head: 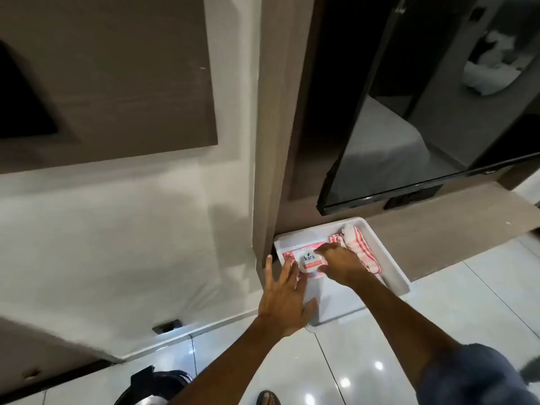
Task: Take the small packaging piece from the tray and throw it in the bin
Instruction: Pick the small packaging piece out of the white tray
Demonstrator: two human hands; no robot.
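A white plastic tray [391, 267] lies on the tiled floor by a wooden panel. Inside it lies a pink and white packet marked "kara" [309, 259] and a red-striped white cloth [361, 247]. My right hand [340, 263] reaches into the tray, its fingers pinching the packet's white front piece from the right. My left hand [285, 299] hovers over the tray's near left corner with fingers spread, its fingertips close to the packet's left end. A dark bin [157, 385] with a black liner shows at the bottom edge, left of my left forearm.
A black glass-fronted unit [409, 141] stands behind the tray on a brown ledge. A white mattress-like surface [117, 244] fills the left. A sandalled foot [267, 397] is on the glossy tiles near the bin.
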